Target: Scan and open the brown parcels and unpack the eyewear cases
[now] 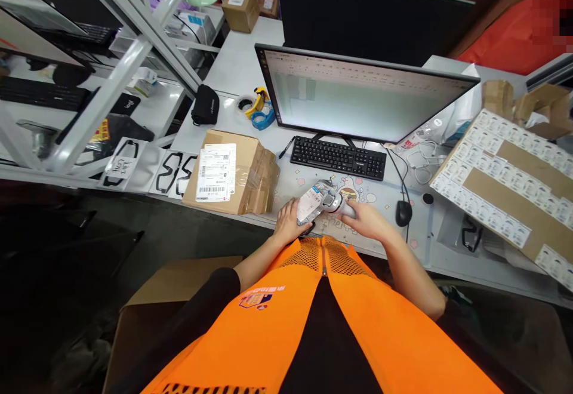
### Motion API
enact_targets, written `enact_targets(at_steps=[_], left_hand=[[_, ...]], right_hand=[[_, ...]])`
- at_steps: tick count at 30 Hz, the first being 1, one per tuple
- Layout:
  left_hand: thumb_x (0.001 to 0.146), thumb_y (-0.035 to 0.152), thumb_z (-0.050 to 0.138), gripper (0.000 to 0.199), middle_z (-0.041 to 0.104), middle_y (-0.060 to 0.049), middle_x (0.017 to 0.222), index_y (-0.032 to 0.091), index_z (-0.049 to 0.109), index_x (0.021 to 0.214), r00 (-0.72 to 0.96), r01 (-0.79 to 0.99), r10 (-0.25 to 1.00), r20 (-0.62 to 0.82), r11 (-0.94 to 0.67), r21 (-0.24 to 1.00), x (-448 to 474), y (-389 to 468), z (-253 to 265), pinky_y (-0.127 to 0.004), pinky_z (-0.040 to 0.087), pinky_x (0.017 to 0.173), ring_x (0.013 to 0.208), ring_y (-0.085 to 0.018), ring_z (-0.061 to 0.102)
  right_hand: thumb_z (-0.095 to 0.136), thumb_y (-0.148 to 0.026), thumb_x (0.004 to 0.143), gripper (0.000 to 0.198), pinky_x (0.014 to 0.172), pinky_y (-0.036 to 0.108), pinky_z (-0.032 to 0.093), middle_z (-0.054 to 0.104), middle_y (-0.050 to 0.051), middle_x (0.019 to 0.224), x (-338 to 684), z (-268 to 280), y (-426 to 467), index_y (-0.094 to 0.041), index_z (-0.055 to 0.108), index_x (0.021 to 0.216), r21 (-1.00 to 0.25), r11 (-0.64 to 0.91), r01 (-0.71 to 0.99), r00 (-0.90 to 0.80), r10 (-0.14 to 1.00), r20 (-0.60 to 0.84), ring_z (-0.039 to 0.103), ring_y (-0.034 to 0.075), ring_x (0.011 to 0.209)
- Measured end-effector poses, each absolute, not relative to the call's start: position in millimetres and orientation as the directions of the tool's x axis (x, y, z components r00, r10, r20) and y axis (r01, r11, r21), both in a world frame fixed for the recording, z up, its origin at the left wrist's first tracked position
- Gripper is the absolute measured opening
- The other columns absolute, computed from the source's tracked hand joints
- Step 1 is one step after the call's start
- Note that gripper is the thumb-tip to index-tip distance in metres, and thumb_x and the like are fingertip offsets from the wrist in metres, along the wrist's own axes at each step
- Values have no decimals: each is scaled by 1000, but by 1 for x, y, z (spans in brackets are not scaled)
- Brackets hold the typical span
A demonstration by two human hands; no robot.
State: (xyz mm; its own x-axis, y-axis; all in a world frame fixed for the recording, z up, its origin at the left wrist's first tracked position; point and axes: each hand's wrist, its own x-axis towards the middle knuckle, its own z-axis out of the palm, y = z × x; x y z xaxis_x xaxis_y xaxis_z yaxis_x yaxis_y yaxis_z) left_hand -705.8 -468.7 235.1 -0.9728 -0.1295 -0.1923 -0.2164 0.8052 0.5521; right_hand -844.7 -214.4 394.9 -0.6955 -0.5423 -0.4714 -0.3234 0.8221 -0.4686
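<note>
My left hand [289, 224] grips a clear plastic bag with a white label [310, 204] near the front edge of the desk. What the bag holds I cannot make out, though something dark shows at its lower edge. My right hand [364, 219] is closed round the handle of a white-grey barcode scanner [333, 200]. The scanner's head points left, right at the label and over part of the bag. Just left of my left hand stands a taped cardboard box [250, 173] with a large shipping label [216, 173].
Behind my hands lie a black keyboard [338, 157] and a lit monitor [358, 98]. A mouse [403, 213] is to the right. A large cardboard sheet [505, 173] covered in labels overhangs the right side. Tape rolls [263, 118] and a black pouch [206, 105] sit at back left.
</note>
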Motion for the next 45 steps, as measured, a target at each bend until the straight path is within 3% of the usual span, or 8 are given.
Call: enact_targets(at_steps=[8, 14, 19, 25, 29, 32, 39, 45], left_hand=[[84, 48, 87, 110, 36, -24, 177, 17, 33, 175, -953, -246, -139, -268, 873, 422, -712, -452, 235, -58, 35, 127, 155, -45, 43], [90, 43, 80, 98, 44, -23, 170, 19, 35, 174, -944, -250, -143, -298, 898, 362, -714, -448, 244, -55, 40, 120, 143, -43, 51], [90, 43, 78, 96, 44, -21, 170, 20, 36, 174, -941, -257, -146, -304, 894, 367, -711, -451, 242, -53, 40, 120, 143, -41, 50], [89, 45, 76, 96, 44, -21, 171, 22, 38, 174, -932, -297, -184, -311, 880, 370, -713, -450, 235, -57, 41, 119, 145, -44, 48], [88, 45, 76, 96, 43, -22, 171, 20, 39, 173, -930, -302, -190, -316, 884, 357, -714, -450, 231, -59, 42, 118, 143, -46, 49], [87, 44, 76, 97, 43, -22, 171, 20, 38, 173, -930, -299, -189, -315, 887, 352, -713, -451, 229, -59, 42, 118, 144, -46, 48], [85, 44, 78, 99, 44, -21, 170, 24, 39, 173, -928, -304, -190, -320, 884, 356, -712, -449, 225, -58, 41, 119, 147, -46, 47], [77, 44, 86, 111, 44, -23, 171, 22, 37, 174, -924, -336, -206, -323, 842, 423, -719, -464, 221, -59, 47, 117, 143, -47, 55]], right_hand=[[48, -50, 112, 52, 92, 36, 51, 78, 22, 125, -856, 305, -161, -13, 62, 146, -226, 970, 89, -876, -32, -481, 75, 36, 117], [49, -38, 111, 64, 107, 42, 50, 64, 29, 147, -836, 233, -132, -4, 39, 164, -120, 962, 244, -906, 181, -384, 64, 39, 137], [52, -45, 108, 73, 110, 43, 51, 63, 29, 150, -839, 223, -120, -3, 37, 166, -149, 942, 301, -872, 209, -442, 65, 39, 136], [48, -32, 107, 63, 122, 42, 42, 59, 27, 158, -914, 256, -139, -3, 48, 163, -206, 964, 171, -958, 113, -264, 56, 37, 146], [53, -34, 107, 62, 117, 38, 47, 67, 22, 153, -964, 260, -170, -11, 50, 165, -234, 969, 82, -897, -31, -442, 62, 34, 142], [56, -34, 108, 59, 112, 39, 51, 71, 23, 146, -981, 253, -192, -12, 56, 163, -188, 978, 92, -830, -29, -558, 67, 35, 138], [60, -26, 104, 68, 110, 40, 52, 68, 28, 149, -1002, 248, -219, -10, 46, 169, -149, 988, 45, -799, -54, -599, 68, 35, 138], [64, -32, 103, 52, 106, 41, 54, 72, 29, 140, -962, 249, -228, -7, 63, 149, -114, 993, 9, -793, -62, -606, 71, 35, 132]])
